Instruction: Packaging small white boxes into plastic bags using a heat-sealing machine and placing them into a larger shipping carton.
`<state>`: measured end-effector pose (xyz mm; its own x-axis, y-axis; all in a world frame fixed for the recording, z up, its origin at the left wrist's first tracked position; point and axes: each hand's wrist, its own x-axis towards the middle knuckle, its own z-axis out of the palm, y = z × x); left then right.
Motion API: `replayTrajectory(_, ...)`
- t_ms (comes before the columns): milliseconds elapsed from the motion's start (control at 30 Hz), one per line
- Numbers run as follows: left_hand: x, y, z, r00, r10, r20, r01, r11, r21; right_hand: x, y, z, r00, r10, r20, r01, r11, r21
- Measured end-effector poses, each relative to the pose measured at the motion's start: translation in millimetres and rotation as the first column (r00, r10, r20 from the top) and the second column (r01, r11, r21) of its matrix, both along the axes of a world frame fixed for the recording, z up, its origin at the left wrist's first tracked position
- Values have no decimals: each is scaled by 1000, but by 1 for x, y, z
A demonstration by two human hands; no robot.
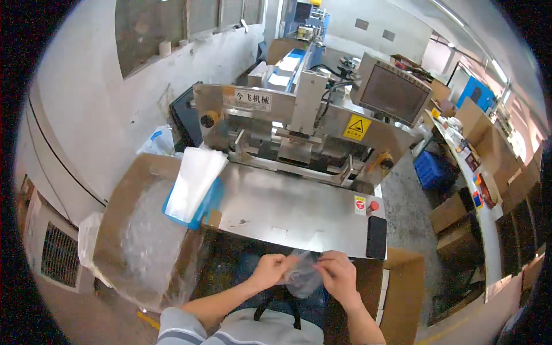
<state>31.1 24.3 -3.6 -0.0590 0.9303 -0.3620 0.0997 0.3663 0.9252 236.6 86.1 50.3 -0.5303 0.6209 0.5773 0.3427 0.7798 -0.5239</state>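
White wall, ten o'clock; paned window, eleven; fluorescent tube, two; grey floor, three; long white-topped worktable, four; louvred vent, eight.

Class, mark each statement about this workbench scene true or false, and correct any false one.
1. The left hand and right hand both hold a clear plastic bag. True.
2. The white sheets are at the right end of the metal tabletop. False: they are at its left end.
3. The red button is farther from the person than the black phone. True.
4. The cardboard box at the left holds bottles. False: it holds clear plastic.
5. The triangle warning sign is yellow. True.
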Motion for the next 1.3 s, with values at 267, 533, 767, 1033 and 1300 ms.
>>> replayTrajectory(267, -4, 14, 35, 835, -104, -541, 467, 655, 594, 6, 2, -34, 956, 131, 262, -123, 991, -44)
replayTrajectory(533, -22, 32, 3, 516, -404, -756, 748, 643, 167, 27, 13, -32, 891, 269, 367, -166, 943, -288)
replayTrajectory(767, -49, 35, 65, 545, -479, -689, 709, 701, 74, 40, 38, 12, 892, 353, 282, -258, 910, -325)
replayTrajectory(1033, -93, 71, 73, 522, -583, -623, 739, 673, -11, 10, 109, -15, 880, 448, 154, -324, 806, -495)
replayTrajectory(1300, -185, 267, -4, 719, -464, -518, 589, 802, 99, -74, 279, -68, 935, 273, 227, -90, 801, -592)
